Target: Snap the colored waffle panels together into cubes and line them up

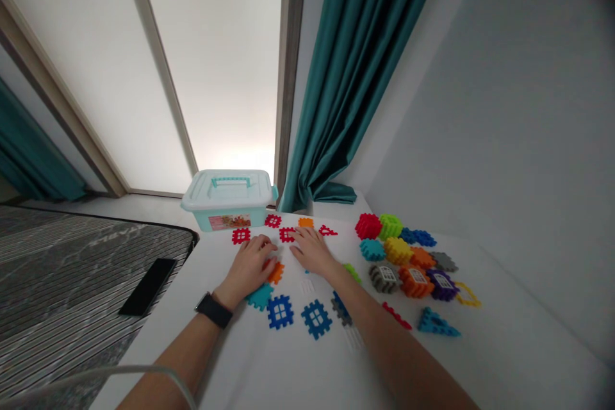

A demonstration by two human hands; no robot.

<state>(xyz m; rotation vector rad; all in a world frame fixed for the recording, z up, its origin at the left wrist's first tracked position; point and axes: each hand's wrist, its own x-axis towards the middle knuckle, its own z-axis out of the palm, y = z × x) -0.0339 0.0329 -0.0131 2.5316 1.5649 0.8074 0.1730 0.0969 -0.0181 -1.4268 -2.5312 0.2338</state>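
My left hand [250, 266], with a dark watch on its wrist, rests over an orange piece [275, 273], fingers spread. A teal piece [260, 296] lies under its near side. Farther right, my right hand [312, 250] reaches over the white table, fingers spread, its fingertips at a red window piece [287, 234]. Other flat pieces lie around: a red window square [241, 236], another red one [273, 221], an orange one [305, 222] and a red triangle [328, 230]. Nearer me are two blue window squares [280, 312] [316, 319]. My right forearm partly covers a grey and blue piece.
A lidded light-teal box [230, 202] stands at the back left. Sorted stacks of coloured pieces [398, 250] fill the right side, with a blue triangle stack [438, 323] nearer. A black phone-like slab [147, 287] lies left of the table; a pale cable [139, 369] crosses the lower left.
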